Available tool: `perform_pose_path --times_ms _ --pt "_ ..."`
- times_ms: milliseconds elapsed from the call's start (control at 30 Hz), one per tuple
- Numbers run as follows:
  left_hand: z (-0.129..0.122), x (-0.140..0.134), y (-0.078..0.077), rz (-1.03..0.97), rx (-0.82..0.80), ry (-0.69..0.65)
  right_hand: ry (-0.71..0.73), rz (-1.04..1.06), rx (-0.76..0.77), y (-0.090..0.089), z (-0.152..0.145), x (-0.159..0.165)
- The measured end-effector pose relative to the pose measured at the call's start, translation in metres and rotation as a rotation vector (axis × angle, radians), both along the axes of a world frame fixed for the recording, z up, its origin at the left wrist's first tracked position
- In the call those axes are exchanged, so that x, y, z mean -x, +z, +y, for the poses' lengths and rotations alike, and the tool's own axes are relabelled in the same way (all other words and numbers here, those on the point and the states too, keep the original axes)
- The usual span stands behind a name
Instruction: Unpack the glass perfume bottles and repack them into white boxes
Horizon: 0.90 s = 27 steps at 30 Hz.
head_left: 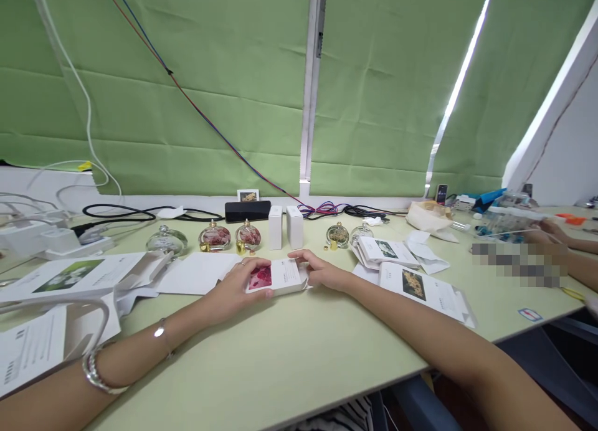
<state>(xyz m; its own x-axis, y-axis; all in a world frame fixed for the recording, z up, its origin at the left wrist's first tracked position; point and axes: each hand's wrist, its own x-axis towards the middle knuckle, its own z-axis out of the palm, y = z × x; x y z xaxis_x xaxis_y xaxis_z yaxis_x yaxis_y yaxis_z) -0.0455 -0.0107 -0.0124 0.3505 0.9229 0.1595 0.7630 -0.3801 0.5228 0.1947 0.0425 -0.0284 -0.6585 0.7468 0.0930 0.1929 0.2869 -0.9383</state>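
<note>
A white carton with a pink flower picture lies on its side on the table in front of me. My left hand is wrapped round its left end, thumb along the near edge and fingers over the far one. At the right end, my right hand has its fingers on the carton's end, where a flap seems to show. Behind it stand two round glass bottles with pink contents, with small gold caps beside them. Two narrow white boxes stand upright close by.
Flattened white cartons lie at left, and more cartons at right. Other glass bottles stand along the back. A black phone, cables and a paper bag line the wall. Another person's arms rest at far right.
</note>
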Motion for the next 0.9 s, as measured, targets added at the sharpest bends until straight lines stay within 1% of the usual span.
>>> perform_pose_path --times_ms 167,333,400,467,567,633,700,800,900 --pt "0.000 0.000 -0.001 -0.013 -0.040 0.002 -0.029 -0.083 -0.155 -0.003 -0.001 0.003" --pt "0.004 0.003 -0.005 -0.070 0.019 0.007 -0.089 -0.151 -0.256 -0.006 0.000 0.006" --pt "0.005 0.003 -0.006 -0.084 0.038 0.012 -0.098 -0.168 -0.266 -0.006 0.000 0.006" --pt "0.005 0.003 -0.006 -0.088 0.045 0.024 -0.079 -0.169 -0.265 -0.005 0.002 0.004" --pt "0.003 0.002 -0.006 -0.088 0.040 0.036 0.004 -0.215 -0.271 0.000 0.002 -0.001" --pt "0.002 0.002 -0.005 -0.086 0.033 0.039 0.079 -0.299 -0.290 0.004 0.001 -0.003" --pt "0.001 0.001 -0.004 -0.084 0.034 0.041 0.119 -0.388 -0.315 0.008 -0.002 -0.005" --pt "0.000 0.000 -0.002 -0.081 0.050 0.035 0.079 -0.487 -0.330 0.013 -0.006 -0.006" --pt "0.000 0.000 -0.002 -0.076 0.063 0.036 0.055 -0.547 -0.311 0.017 -0.006 -0.007"
